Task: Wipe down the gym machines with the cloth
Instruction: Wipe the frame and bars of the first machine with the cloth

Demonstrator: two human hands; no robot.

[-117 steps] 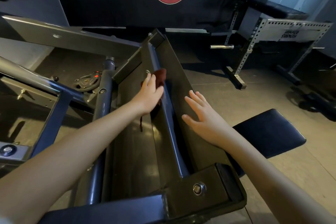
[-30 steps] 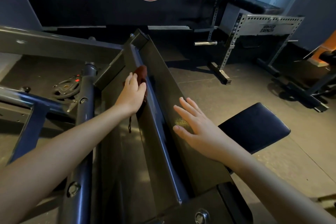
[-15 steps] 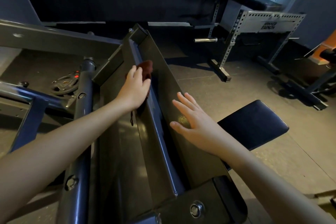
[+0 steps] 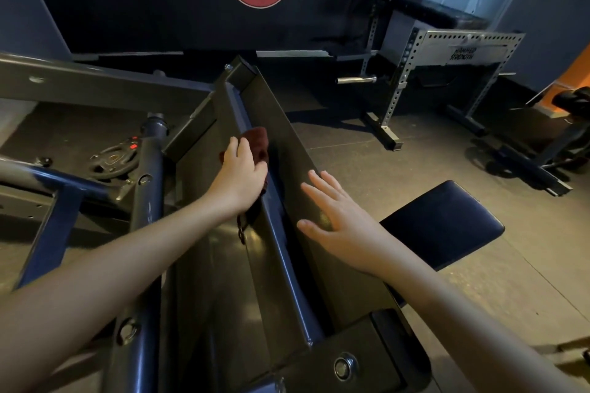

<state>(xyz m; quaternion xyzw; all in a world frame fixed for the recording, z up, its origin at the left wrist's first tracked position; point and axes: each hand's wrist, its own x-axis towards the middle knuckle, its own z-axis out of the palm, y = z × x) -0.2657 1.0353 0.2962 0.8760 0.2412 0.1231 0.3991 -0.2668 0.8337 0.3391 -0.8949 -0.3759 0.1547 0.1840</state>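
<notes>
Two bare hands are at the dark machine frame [image 4: 220, 281]. The left hand [image 4: 242, 169] presses the dark red cloth [image 4: 259, 141] onto the slanted rail [image 4: 284, 265], toward its far end, fingers together and laid almost flat. The right hand [image 4: 338, 220] is at the right side plate [image 4: 344, 284], fingers straight and spread wide; whether it touches cannot be told. A black pad [image 4: 443, 223] lies to its right.

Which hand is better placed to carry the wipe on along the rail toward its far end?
Left. The left hand presses the dark red cloth onto the rail, with the rail's far end straight ahead of it. The right hand is open over the side plate and has no cloth.
</notes>
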